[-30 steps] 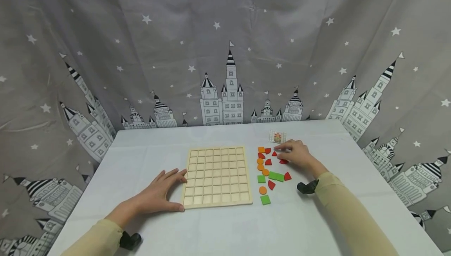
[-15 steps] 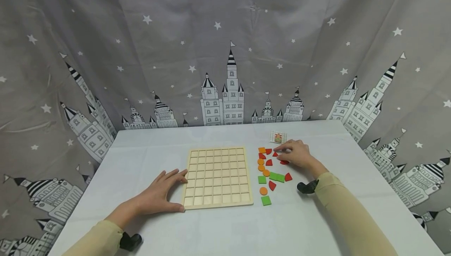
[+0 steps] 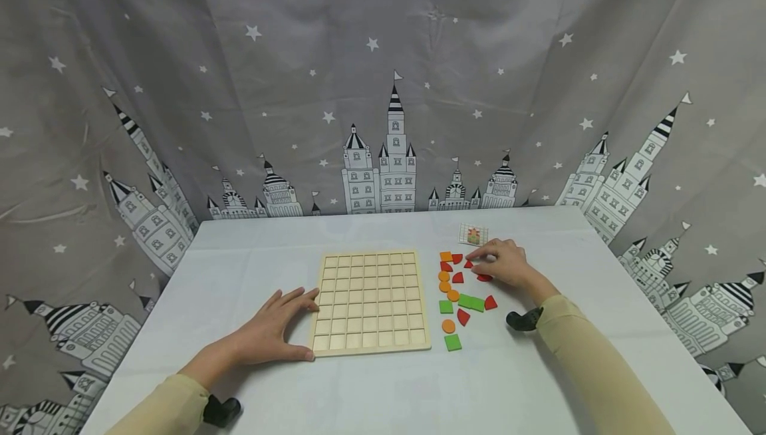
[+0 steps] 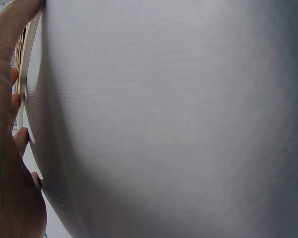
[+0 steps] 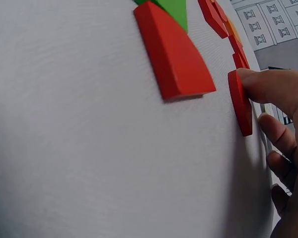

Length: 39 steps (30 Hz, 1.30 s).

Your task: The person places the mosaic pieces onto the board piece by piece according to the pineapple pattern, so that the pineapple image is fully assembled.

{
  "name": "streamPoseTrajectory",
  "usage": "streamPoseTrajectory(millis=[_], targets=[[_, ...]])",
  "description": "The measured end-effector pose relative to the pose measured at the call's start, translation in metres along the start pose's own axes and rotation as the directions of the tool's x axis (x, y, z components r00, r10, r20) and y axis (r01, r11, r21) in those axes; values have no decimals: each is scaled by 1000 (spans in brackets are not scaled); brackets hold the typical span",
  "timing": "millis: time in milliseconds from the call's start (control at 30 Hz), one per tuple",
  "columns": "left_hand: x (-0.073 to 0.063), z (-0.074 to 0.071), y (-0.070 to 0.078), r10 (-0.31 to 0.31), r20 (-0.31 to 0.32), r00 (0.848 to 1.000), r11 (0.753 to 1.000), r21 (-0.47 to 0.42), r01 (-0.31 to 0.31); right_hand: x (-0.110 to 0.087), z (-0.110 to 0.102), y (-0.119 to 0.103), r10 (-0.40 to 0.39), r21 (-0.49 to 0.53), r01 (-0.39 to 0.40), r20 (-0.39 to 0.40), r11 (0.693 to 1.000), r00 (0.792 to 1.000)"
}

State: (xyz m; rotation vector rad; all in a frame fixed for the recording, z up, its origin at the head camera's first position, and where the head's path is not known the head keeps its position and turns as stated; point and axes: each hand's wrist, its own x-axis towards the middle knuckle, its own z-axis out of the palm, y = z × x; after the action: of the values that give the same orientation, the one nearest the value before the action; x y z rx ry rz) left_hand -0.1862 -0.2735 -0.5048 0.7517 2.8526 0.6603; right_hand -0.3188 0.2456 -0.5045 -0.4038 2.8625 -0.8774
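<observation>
A pale wooden grid board [image 3: 370, 307] lies on the white table. My left hand [image 3: 270, 330] rests at its left side, fingers spread, with fingertips and thumb tip right at the edge. To the right of the board, my right hand [image 3: 505, 265] is low over loose coloured pieces, thumb and index finger apart. Its fingertips are beside a small red triangle [image 3: 469, 265]. A red quarter-round piece [image 3: 484, 278] lies partly under the hand. In the right wrist view the thumb [image 5: 273, 87] overlaps the end of a red piece [image 5: 241, 106] on the table.
Orange discs [image 3: 449, 326], an orange square [image 3: 445, 257], green squares [image 3: 453, 342] and several red quarter-round pieces [image 3: 463, 316] lie scattered between board and right hand. A small picture card [image 3: 473, 235] lies behind them. A grey castle-print curtain [image 3: 287, 89] hangs beyond the table.
Neither hand has visibly moved. The whole head view has shifted very slightly, with the pieces in the same arrangement.
</observation>
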Motion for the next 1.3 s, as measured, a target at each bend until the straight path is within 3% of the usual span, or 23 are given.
streamPoseTrajectory(millis=[533,833,1300], targets=[[-3,-2,2,12,-7,1000,1000,-18,-12,0,1,2,-2,29,2,-2,1000,1000],[0,-1,3,-32,10,999,999,2,32,-1,0,4,-18,26,18,-20,999,1000],[0,-3,4,-49,23,999,998,49,47,0,7,3,-58,2,58,-57,998,997]])
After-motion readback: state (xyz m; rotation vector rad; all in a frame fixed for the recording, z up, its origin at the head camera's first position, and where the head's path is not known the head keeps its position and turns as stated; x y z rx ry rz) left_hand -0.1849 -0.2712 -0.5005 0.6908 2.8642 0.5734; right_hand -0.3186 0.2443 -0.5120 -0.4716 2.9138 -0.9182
